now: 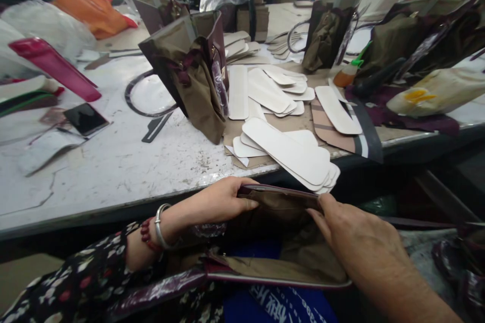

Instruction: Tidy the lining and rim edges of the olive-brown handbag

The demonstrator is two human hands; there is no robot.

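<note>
An unfinished handbag [280,277] lies open across my lap, its brown lining showing inside and a plastic-wrapped purple handle at its near side. My left hand [223,202] grips the far rim at its left end, thumb inside and fingers behind. At the right end of that same rim, my right hand [352,227] pinches the edge between thumb and fingers. Just beyond the rim, a pile of white rounded panels [291,154] overhangs the table edge. The bag's bottom is mostly in shadow.
A brown handbag [197,81] stands on the white table [113,171], with another handbag [326,30] farther back. To the left are a phone [86,119] and a pink case [56,70]. A glue bottle [346,74] stands at right. Other people are across the table.
</note>
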